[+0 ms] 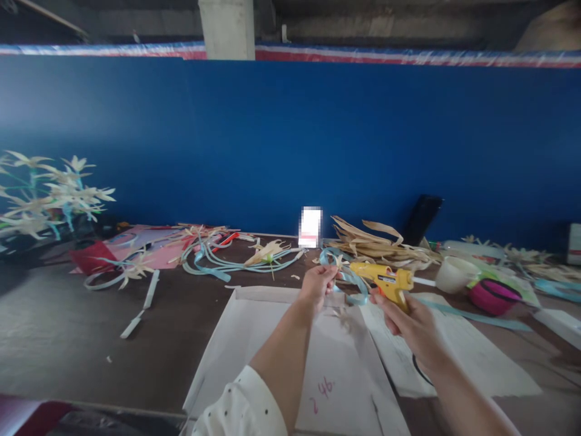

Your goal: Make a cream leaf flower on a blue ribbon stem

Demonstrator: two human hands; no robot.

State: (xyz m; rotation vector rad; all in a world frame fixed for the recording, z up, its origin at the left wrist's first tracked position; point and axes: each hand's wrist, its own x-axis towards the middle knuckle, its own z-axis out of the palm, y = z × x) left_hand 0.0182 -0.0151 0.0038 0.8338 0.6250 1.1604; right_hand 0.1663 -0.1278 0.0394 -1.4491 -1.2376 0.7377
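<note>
My left hand [318, 283] is closed in a pinch on a light blue ribbon strip [348, 275] with a small straw flower at its tip. The ribbon loops up and curls toward my right hand. My right hand [406, 318] is wrapped round the handle of a yellow hot glue gun [384, 278], its nozzle pointing left at the ribbon close to my left fingers. Both hands are raised above white paper sheets [272, 339] spread on the dark table.
A pile of dried husk strips [376, 242] lies behind the hands. A white cup [454, 274] and a pink bowl [494, 297] stand at the right. Blue ribbon loops with straw flowers [236, 257] lie mid-left. A bouquet of straw flowers [49, 194] stands at far left. A blue wall backs the table.
</note>
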